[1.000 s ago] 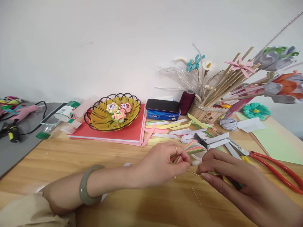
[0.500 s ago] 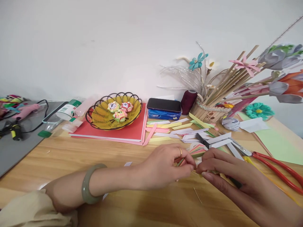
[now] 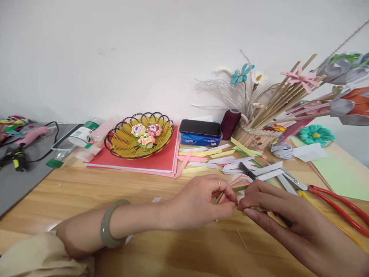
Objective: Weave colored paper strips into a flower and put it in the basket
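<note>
My left hand (image 3: 198,202), with a gold ring and a green jade bangle on its wrist, is pinched shut on a fan of coloured paper strips (image 3: 238,181) held just above the wooden table (image 3: 86,196). Fingertip to fingertip with it, my right hand (image 3: 276,211) is closed on a thin wooden stick (image 3: 236,210) and a green folded piece. A short loose stick (image 3: 241,238) lies on the table below the hands.
Red-handled scissors (image 3: 331,196) lie to the right among white and coloured paper strips (image 3: 207,157). Behind are a yellow wire basket (image 3: 138,136) holding three paper roses on red card, a tissue pack (image 3: 200,134), a maroon thread spool (image 3: 230,123) and a holder of sticks and paper flowers (image 3: 256,134).
My left hand has closed the gap to my right hand, so the thin stick between them is nearly covered. The strip fan shifted slightly right.
</note>
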A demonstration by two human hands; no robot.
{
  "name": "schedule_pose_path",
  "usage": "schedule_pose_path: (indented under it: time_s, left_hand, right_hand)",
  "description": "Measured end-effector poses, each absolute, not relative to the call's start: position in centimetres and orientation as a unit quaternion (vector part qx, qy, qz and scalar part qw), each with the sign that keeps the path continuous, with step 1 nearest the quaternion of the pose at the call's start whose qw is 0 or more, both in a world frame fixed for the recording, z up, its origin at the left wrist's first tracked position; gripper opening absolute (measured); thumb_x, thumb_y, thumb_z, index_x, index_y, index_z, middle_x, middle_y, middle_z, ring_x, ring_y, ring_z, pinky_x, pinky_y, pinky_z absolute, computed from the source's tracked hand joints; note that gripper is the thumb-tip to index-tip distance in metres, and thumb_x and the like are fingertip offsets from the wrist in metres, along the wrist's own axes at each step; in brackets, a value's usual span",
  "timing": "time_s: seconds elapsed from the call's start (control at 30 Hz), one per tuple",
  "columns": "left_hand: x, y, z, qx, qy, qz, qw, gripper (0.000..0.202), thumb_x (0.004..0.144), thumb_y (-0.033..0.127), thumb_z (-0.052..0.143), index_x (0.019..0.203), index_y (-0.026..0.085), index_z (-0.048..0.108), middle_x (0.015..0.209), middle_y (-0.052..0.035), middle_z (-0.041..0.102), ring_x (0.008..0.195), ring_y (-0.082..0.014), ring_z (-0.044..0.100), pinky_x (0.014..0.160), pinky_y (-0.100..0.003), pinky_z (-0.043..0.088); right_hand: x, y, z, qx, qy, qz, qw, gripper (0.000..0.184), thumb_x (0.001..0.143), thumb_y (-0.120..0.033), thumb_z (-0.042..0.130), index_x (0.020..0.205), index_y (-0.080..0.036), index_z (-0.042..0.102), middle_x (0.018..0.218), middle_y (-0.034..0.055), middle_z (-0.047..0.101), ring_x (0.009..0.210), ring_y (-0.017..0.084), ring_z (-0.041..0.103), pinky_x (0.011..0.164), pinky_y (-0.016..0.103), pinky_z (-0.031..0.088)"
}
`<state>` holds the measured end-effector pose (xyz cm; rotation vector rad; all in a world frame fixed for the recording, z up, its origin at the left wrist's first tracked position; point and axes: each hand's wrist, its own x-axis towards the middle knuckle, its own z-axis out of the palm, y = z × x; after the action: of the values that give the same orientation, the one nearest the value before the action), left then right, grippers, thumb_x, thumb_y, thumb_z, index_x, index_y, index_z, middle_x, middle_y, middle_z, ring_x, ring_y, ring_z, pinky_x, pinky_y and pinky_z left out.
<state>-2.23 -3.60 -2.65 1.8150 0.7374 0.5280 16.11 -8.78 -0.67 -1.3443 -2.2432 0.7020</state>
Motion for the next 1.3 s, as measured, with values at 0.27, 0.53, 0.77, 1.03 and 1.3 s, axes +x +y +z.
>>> schedule_pose_path:
  time_s: [0.27,0.53,0.77,1.03,1.3]
  left_hand:
    - [-2.5,-3.7,-2.1,0.755,0.337,0.245,0.507,0.006,0.071,0.015,0.052,0.067,0.016,0.056,0.070,0.0030,0.052,0.063,-0.0078,0.043,0.060,-0.020,0.036]
    - [-2.7,-3.8,-1.9,0.730,0.346,0.234,0.541,0.007,0.075,0.020,0.052,0.073,0.017,0.058,0.069,0.0033,0.053,0.064,-0.0084,0.045,0.064,-0.022,0.037]
    - [-2.5,-3.8,-3.1,0.666,0.365,0.221,0.612,0.031,0.075,0.027,0.058,0.099,0.021,0.039,0.089,-0.0032,0.065,0.082,-0.0164,0.059,0.068,-0.027,0.042]
    - [-2.4,-3.4,-3.7,0.671,0.391,0.219,0.591,0.044,0.071,0.030,0.062,0.111,0.018,0.048,0.111,-0.0099,0.061,0.102,-0.0221,0.059,0.084,-0.036,0.046]
    - [-2.3,-3.6,-3.4,0.683,0.353,0.220,0.601,0.039,0.072,0.023,0.059,0.111,0.015,0.059,0.114,-0.0073,0.064,0.104,-0.0200,0.060,0.093,-0.034,0.046]
  right_hand:
    - [16.0,-8.8,-0.7,-0.534,-0.794,0.178,0.228,0.021,0.086,-0.032,0.047,0.079,-0.022,0.064,0.077,0.0035,0.063,0.063,0.016,0.062,0.054,0.027,0.050]
    - [16.1,-8.4,-0.9,-0.553,-0.758,0.200,0.283,0.014,0.082,-0.033,0.054,0.076,-0.025,0.062,0.074,0.0011,0.061,0.066,0.016,0.059,0.050,0.025,0.047]
    - [16.5,-8.7,-0.8,-0.548,-0.779,0.136,0.273,0.012,0.083,-0.032,0.053,0.078,-0.026,0.060,0.075,-0.0002,0.060,0.063,0.014,0.058,0.050,0.024,0.047]
    - [15.7,-8.8,-0.3,-0.529,-0.801,0.124,0.249,0.018,0.085,-0.033,0.049,0.074,-0.026,0.061,0.071,-0.0004,0.062,0.051,0.012,0.058,0.042,0.021,0.045]
    - [15.5,-8.2,-0.4,-0.537,-0.806,0.111,0.222,0.020,0.086,-0.032,0.046,0.074,-0.024,0.059,0.073,0.0007,0.062,0.053,0.013,0.059,0.047,0.024,0.046]
